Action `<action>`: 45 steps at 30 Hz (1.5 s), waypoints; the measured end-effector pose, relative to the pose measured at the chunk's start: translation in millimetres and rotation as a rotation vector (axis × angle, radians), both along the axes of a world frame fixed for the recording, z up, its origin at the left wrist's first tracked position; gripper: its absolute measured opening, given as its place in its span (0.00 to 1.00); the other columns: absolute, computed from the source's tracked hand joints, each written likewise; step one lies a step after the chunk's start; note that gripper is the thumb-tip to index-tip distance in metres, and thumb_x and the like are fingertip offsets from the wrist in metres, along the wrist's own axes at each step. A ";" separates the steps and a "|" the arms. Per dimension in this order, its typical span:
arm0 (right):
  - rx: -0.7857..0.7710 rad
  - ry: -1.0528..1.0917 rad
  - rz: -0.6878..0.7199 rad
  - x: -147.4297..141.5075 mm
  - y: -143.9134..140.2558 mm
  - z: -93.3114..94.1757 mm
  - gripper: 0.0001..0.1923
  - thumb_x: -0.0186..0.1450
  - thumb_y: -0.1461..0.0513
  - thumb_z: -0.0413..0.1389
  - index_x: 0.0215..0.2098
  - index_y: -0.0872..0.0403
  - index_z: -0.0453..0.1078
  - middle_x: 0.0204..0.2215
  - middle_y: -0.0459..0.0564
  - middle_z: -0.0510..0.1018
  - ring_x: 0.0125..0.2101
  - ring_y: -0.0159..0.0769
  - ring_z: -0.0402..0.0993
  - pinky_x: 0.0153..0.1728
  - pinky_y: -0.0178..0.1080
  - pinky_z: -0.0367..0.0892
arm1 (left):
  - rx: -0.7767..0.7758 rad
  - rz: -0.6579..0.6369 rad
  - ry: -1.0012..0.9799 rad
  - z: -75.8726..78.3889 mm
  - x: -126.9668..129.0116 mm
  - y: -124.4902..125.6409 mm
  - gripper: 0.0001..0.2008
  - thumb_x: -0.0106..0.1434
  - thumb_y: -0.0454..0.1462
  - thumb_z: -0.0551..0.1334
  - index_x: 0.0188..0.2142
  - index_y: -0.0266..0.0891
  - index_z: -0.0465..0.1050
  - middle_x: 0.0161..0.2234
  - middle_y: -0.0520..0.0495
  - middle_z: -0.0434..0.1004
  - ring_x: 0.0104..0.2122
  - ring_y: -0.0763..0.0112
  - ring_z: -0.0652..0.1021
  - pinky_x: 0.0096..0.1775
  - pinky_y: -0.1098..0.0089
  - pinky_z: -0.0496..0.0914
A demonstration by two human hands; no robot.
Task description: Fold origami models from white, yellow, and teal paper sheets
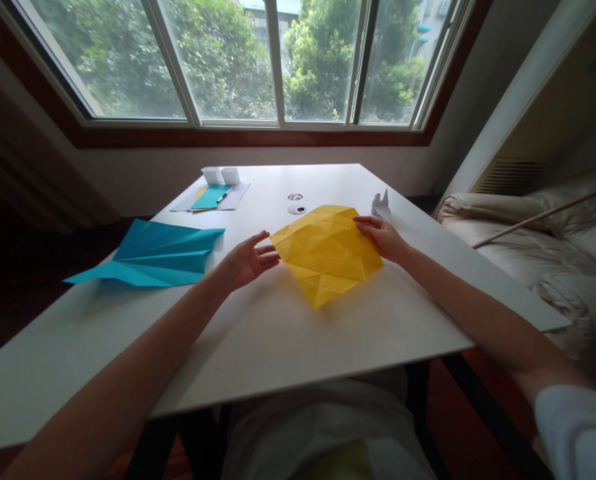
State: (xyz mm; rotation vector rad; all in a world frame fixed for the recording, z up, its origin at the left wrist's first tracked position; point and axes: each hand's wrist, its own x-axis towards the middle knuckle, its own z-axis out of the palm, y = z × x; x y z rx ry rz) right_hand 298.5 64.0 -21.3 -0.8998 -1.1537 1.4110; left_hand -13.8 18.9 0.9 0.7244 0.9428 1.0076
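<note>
Hands (pixel 248 261) — yellow paper's (pixel 327 250) opposite corners

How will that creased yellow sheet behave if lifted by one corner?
The yellow sheet looks like thin paper, so probably very light and floppy. Its many creases may make it bend along fold lines rather than droop evenly. It lies nearly flat on the smooth white table, so a push likely slides it easily.

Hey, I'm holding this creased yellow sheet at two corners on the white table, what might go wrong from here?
1. The yellow sheet is held only at opposite corners by the left hand and right hand; pulling them apart may tear or flatten its creases.
2. The small dark-centred round item lies just beyond the sheet; sliding the paper forward might knock it.
3. The blue folded paper overhangs the table edge; a left-arm nudge may drop it.
</note>
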 end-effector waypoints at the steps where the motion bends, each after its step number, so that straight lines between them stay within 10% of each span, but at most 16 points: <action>1: 0.003 0.018 -0.032 -1.6 0.3 -1.0 0.14 0.48 0.61 0.65 0.33 0.52 0.74 0.33 0.46 0.78 0.33 0.31 0.74 0.38 0.35 0.70 | 0.022 0.021 -0.004 0.2 1.0 -0.2 0.19 0.56 0.40 0.63 0.47 0.40 0.65 0.37 0.41 0.75 0.32 0.65 0.78 0.32 0.68 0.74; 13: 0.097 0.029 0.015 -23.3 -17.3 2.1 0.17 0.46 0.60 0.66 0.36 0.51 0.74 0.38 0.47 0.77 0.37 0.33 0.73 0.45 0.41 0.67 | 0.243 -0.047 0.127 -6.5 8.5 -6.9 0.16 0.43 0.25 0.69 0.34 0.34 0.75 0.39 0.43 0.76 0.36 0.69 0.77 0.38 0.72 0.72; 34: 0.148 -0.033 0.012 -44.2 -31.2 3.9 0.15 0.49 0.55 0.64 0.33 0.52 0.74 0.31 0.46 0.77 0.33 0.32 0.72 0.39 0.39 0.67 | 0.425 0.055 0.148 -6.6 20.6 -8.5 0.17 0.45 0.36 0.70 0.36 0.36 0.75 0.35 0.46 0.76 0.35 0.68 0.75 0.40 0.67 0.69; 39: 0.322 -0.161 -0.133 -44.3 -30.8 4.3 0.11 0.50 0.55 0.64 0.28 0.52 0.74 0.39 0.46 0.73 0.40 0.32 0.69 0.41 0.36 0.65 | 0.613 0.210 0.383 -6.5 20.3 -8.8 0.11 0.44 0.40 0.70 0.28 0.39 0.77 0.52 0.45 0.65 0.51 0.57 0.67 0.46 0.65 0.66; 45: 0.190 -0.016 0.062 -50.7 -41.3 10.4 0.10 0.51 0.56 0.63 0.29 0.52 0.73 0.27 0.44 0.75 0.29 0.29 0.70 0.36 0.35 0.66 | 0.682 0.013 0.339 6.1 21.5 -18.8 0.11 0.48 0.39 0.69 0.29 0.38 0.72 0.44 0.45 0.73 0.44 0.62 0.72 0.44 0.63 0.66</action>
